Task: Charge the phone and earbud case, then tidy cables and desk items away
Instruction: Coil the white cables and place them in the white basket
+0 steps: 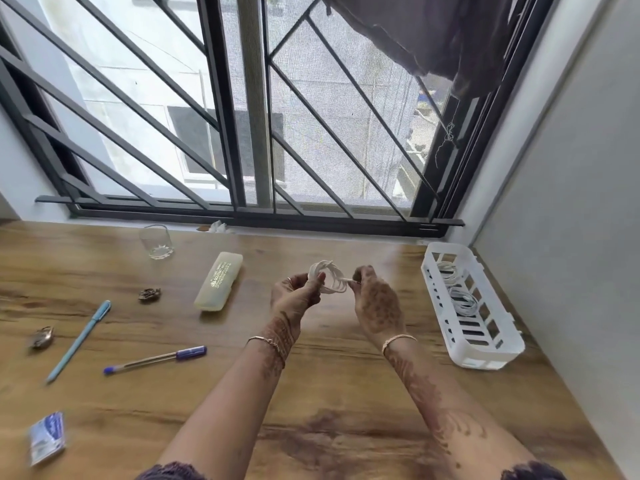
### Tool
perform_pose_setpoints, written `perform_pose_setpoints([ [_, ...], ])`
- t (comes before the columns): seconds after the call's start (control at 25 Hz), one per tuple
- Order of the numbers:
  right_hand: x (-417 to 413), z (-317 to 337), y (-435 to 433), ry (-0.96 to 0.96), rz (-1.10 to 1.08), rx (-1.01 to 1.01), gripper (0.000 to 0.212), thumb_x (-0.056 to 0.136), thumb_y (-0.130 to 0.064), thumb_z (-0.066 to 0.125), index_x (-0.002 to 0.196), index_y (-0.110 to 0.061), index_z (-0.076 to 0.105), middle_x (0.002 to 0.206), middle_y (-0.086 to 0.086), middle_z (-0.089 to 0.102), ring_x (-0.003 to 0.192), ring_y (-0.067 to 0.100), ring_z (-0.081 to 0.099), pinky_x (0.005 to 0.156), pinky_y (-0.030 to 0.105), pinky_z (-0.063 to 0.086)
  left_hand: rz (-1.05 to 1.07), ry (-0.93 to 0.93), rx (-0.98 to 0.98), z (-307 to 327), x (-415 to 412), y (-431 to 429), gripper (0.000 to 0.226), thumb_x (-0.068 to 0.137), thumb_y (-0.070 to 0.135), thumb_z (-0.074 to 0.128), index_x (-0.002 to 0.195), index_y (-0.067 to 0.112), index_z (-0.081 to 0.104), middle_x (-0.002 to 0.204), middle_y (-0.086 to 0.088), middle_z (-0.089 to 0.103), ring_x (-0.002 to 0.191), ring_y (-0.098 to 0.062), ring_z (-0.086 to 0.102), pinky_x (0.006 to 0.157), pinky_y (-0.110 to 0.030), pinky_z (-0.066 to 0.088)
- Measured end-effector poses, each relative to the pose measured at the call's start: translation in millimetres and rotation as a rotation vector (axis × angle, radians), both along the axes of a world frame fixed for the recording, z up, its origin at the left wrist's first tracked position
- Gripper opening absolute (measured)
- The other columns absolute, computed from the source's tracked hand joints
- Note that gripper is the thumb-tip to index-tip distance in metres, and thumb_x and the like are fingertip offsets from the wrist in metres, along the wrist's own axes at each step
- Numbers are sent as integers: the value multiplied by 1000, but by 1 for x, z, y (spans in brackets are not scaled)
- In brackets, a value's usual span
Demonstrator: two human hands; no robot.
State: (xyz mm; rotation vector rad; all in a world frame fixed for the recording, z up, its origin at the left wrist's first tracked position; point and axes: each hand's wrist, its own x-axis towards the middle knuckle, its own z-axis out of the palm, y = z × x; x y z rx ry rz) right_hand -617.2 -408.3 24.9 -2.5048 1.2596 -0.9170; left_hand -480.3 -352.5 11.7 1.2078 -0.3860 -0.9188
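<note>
Hanging above the desk (346,393) between both hands was one white cable (329,277), thin and wound into a loose coil of several loops, with its short free end sticking out to the right.

Left hand (298,292): raised, palm turned inward, fingers curled round the left side of the coil and gripping it.
Right hand (375,303): raised, back toward the camera, thumb and fingertips pinching the cable's free end. Both forearms reached forward from the near edge, and the hands were near each other, joined only by the cable.

Count on the desk:
- Basket (485,358), white, slotted: one, at the right wall, holding two more coils (450,275), both white, in its far half.
- Pens, two: pale-blue pen (80,339) and blue-capped pen (156,359), left of the arms, apart.
- Box (219,281), yellowish, long, printed lid: one, left of the hands.
- Glass (156,241), clear: one, near the window sill.
- Ornaments, two, small and metallic: near ornament (149,294), far-left ornament (43,337).
- Packet (46,438), blue and white, blurred: one, at the near left corner.
- Bangles, two: one per wrist.
</note>
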Motion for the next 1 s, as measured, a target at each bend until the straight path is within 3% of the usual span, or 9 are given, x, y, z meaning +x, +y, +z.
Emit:
perform_pose_setpoints([
  [0.12,-6,0,4,-141,-4,108,5,93,-20,58,97,-19,57,77,-1,71,69,18,68,67,37,55,42,1,23,-5,-2,-2,28,78,13,76,98,-4,66,65,-1,59,47,-5,49,51,-17,47],
  [0.36,-30,5,-5,-440,-91,460,17,91,-12,61,94,-24,72,72,-8,69,65,11,70,76,41,60,-79,123,-30,-5,-30,-16,19,82,13,71,96,2,63,74,-4,58,45,0,51,49,-13,47],
  [0.48,-52,15,-9,-548,-161,452,12,86,-23,69,78,-26,60,70,-4,68,69,18,71,75,44,58,-195,151,-55,1,-56,-30,11,83,13,70,88,5,66,75,-5,60,49,-2,53,51,-14,49],
  [0.6,-86,20,-21,-542,-297,415,21,85,-32,70,82,-19,53,86,6,68,84,24,67,79,40,54,-304,194,-61,14,-94,-48,8,84,11,69,85,4,67,69,-3,61,48,-4,53,52,-16,51],
  [0.72,-123,21,-33,-662,-394,486,19,85,-30,70,82,-19,54,90,5,68,85,23,67,78,40,57,-391,180,-23,23,-129,-65,9,85,11,68,84,2,67,62,-1,61,46,-4,53,52,-15,52],
  [0.8,-146,24,-39,-635,-462,472,18,84,-25,71,83,-17,55,90,5,66,82,21,65,70,32,55,-461,145,13,25,-146,-74,9,84,12,70,84,3,67,68,-4,61,50,-6,54,56,-16,54],
  [0.92,-177,25,-50,-552,-531,399,16,80,-18,75,83,-15,59,88,6,67,84,25,66,77,36,55,-601,-51,127,25,-166,-85,14,81,19,74,86,9,66,79,-6,63,66,-10,54,62,-19,51],
  [1.0,-192,25,-57,-428,-539,366,15,79,-16,76,82,-16,61,89,6,70,84,23,66,79,30,53,-627,-211,192,24,-175,-92,22,80,26,75,91,9,66,82,-5,62,71,-11,53,65,-22,47],
])
